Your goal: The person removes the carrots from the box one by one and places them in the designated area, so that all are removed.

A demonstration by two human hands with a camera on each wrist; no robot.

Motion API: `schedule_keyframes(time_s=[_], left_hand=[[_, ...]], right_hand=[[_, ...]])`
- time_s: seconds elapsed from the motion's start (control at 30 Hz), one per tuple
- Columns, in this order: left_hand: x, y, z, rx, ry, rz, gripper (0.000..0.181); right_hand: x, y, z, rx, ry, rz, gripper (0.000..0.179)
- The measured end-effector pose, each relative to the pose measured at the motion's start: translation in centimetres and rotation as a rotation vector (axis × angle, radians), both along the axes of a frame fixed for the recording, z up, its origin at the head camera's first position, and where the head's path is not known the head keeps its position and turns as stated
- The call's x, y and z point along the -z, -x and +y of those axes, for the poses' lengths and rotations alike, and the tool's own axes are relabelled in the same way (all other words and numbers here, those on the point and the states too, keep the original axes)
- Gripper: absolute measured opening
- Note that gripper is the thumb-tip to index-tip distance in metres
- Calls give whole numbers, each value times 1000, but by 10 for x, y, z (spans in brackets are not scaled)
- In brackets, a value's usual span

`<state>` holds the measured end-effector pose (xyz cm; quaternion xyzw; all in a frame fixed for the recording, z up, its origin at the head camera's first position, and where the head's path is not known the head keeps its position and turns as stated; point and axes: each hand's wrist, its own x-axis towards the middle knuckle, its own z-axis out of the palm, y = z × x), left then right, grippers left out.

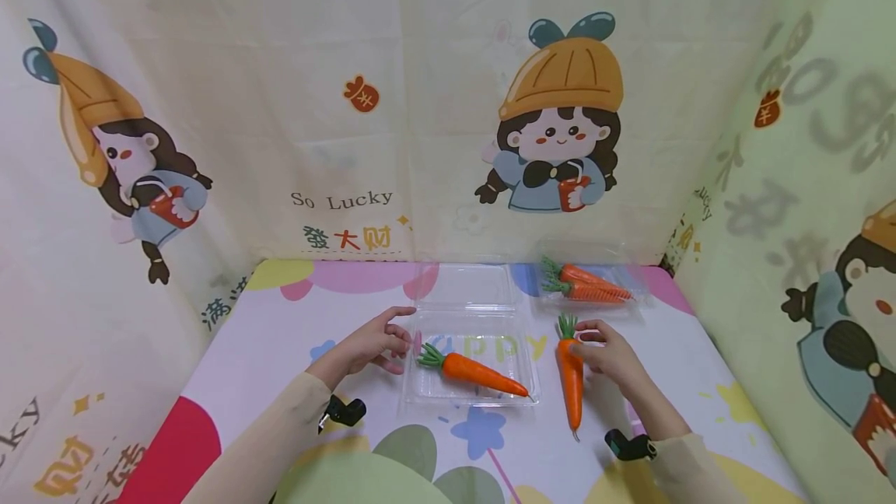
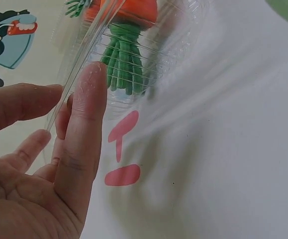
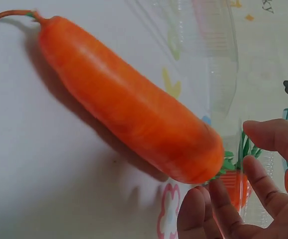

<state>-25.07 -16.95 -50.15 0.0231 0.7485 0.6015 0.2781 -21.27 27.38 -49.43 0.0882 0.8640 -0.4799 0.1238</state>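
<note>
A clear plastic box (image 1: pixel 409 391) stands open in front, its lid (image 1: pixel 465 286) folded back on the far side. One orange toy carrot (image 1: pixel 483 372) lies in it with its green top to the left. My left hand (image 1: pixel 374 344) is at the box's left edge, its spread fingers touching the clear rim (image 2: pixel 79 59) in the left wrist view. A second carrot (image 1: pixel 572 383) lies on the table right of the box, tip towards me. My right hand (image 1: pixel 609 352) is at its leafy end, fingers loosely extended and touching the thick end; no grip around it shows.
Another clear box (image 1: pixel 640 302) at the back right holds carrots (image 1: pixel 584 286) with green tops. A patterned cloth (image 1: pixel 266 418) covers the table. Printed curtains (image 1: pixel 434 146) enclose the back and both sides.
</note>
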Motion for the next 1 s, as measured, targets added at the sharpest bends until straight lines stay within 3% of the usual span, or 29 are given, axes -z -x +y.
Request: schedule_keyframes(time_s=[0.47,1.0], left_hand=[[2,2,-1,17,-19,1,77],[1,2,1,13,-15,-1,77]], right_hand=[[-18,-3,-11,-46,34,45,53],[-29,-6,-50,-132,44,114,46]])
